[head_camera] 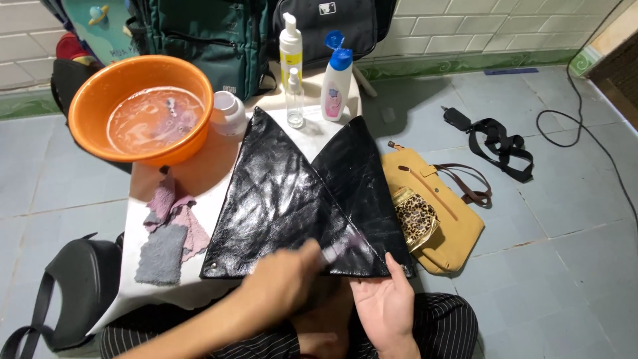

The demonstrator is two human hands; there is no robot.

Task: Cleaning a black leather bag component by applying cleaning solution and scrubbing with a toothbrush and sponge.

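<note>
The left hand, closed on a blurred small brush, scrubs the glossy black leather bag. The right hand lies open, pinning the bag's lower edge. Short, light strokes along the seam would suit it best.

Hands on black bag — tabletop

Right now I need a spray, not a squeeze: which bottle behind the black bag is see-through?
The small clear spray bottle, standing between the tall white pump bottle and the white bottle with the blue cap.
</note>
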